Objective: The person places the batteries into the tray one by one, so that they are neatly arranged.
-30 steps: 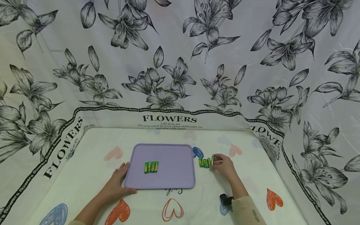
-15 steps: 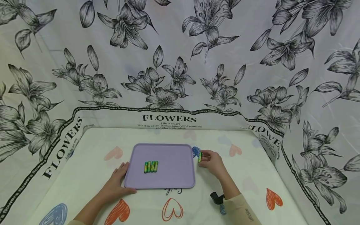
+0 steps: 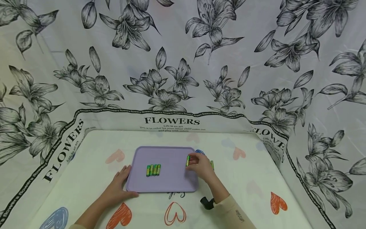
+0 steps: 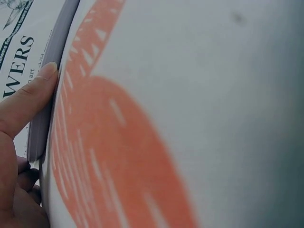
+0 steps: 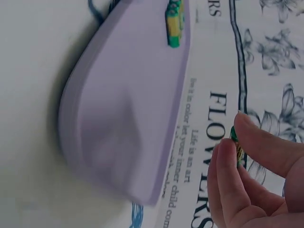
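Observation:
A green-and-yellow battery (image 3: 187,161) is pinched between the thumb and fingers of my right hand (image 3: 202,167), over the right side of the lilac tray (image 3: 174,181). The right wrist view shows the same battery (image 5: 239,153) mostly covered by the fingers. Several like batteries (image 3: 153,170) lie side by side in a row left of the tray's middle. My left hand (image 3: 117,187) rests spread at the tray's near left corner. Its thumb (image 4: 40,90) touches the tray's side along the front edge.
To the right of the tray, another battery (image 3: 212,165) shows partly behind my right hand. A black device (image 3: 207,203) is on my right wrist. The white tablecloth (image 3: 151,210) has printed hearts, and a flower-patterned curtain (image 3: 171,95) stands behind.
My right hand has carried one battery leftward from the group beside the tray to over the tray's right side. The left hand and the row on the tray stay put.

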Demonstrator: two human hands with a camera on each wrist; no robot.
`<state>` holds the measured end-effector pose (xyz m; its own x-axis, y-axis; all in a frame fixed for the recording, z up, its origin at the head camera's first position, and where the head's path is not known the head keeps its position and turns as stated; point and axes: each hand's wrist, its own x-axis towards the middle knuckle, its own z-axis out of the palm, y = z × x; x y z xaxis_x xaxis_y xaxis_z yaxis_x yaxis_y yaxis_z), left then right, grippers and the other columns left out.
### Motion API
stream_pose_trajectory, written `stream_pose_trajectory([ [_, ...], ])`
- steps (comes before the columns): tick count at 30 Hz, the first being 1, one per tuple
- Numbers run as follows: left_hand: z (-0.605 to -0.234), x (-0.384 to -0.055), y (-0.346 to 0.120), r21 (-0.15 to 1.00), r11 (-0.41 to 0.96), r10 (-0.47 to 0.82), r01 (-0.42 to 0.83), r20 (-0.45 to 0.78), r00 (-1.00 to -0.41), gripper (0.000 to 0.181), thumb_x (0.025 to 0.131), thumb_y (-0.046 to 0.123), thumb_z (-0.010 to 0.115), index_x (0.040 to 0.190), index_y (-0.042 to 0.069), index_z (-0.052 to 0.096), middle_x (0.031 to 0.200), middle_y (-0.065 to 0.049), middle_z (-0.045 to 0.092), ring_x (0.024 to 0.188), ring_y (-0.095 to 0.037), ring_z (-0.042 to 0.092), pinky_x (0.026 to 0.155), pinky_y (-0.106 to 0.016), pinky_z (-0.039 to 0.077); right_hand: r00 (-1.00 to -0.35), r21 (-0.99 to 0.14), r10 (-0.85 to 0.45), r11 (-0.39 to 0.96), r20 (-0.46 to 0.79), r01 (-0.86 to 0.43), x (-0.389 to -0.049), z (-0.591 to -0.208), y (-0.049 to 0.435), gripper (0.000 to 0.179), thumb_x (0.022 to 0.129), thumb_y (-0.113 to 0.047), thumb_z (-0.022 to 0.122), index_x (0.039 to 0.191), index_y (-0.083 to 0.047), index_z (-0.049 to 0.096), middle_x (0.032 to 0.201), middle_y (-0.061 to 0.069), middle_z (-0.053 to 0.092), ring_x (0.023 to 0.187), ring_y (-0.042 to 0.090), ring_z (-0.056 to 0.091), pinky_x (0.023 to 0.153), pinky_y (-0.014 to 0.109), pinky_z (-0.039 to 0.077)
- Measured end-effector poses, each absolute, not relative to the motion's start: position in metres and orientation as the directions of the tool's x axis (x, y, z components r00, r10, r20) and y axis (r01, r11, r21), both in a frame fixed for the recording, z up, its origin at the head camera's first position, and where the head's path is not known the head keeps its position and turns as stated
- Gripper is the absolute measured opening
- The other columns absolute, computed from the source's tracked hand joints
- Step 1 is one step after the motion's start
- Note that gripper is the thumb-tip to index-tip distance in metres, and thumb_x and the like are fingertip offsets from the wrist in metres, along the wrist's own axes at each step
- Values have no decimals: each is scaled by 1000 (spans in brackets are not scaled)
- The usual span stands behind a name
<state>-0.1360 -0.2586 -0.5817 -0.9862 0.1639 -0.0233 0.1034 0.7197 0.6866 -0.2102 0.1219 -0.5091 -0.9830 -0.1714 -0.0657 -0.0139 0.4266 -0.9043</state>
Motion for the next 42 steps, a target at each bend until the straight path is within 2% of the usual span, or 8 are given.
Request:
stream_pose_trajectory([
  [8, -581, -135, -260, 692, 713, 164, 110, -13, -986, 129, 64, 57, 89, 160, 3, 22, 166, -24, 19, 153, -48, 12, 121, -69, 13, -973, -890, -225, 452, -55, -55, -214, -516, 84, 56, 72, -5, 89, 124, -2, 67, 106, 9, 74, 92, 18, 72, 78, 31, 62],
  [14, -583, -136, -260, 694, 709, 172, 122, -2, -985, 129, 64, 58, 88, 160, 3, 21, 166, -24, 19, 154, -46, 11, 124, -65, 10, -969, -895, -238, 444, -66, -48, -213, -522, 56, 56, 71, -3, 90, 122, -1, 68, 102, 6, 72, 89, 15, 69, 76, 27, 61],
  [20, -583, -136, -260, 690, 714, 168, 119, -3, -986, 128, 65, 59, 88, 161, 5, 21, 166, -23, 19, 154, -46, 11, 122, -67, 12, -963, -885, -256, 463, -81, -49, -213, -530, 34, 54, 71, -2, 89, 121, -2, 69, 98, 4, 71, 85, 12, 67, 76, 25, 59],
  [31, -587, -136, -261, 700, 707, 165, 101, -25, -986, 130, 63, 57, 89, 161, 6, 21, 167, -23, 18, 154, -47, 10, 121, -69, 12, -960, -834, -271, 544, -69, -93, -210, -547, 12, 55, 65, -1, 92, 116, -1, 70, 86, 2, 69, 72, 4, 59, 68, 21, 55],
  [42, -584, -138, -260, 692, 715, 163, 100, -25, -986, 130, 63, 58, 88, 161, 6, 21, 166, -24, 17, 153, -49, 10, 120, -70, 13, -963, -789, -262, 604, -66, -111, -211, -553, 6, 55, 66, -2, 92, 116, 0, 69, 80, -1, 64, 66, 4, 54, 63, 21, 51],
])
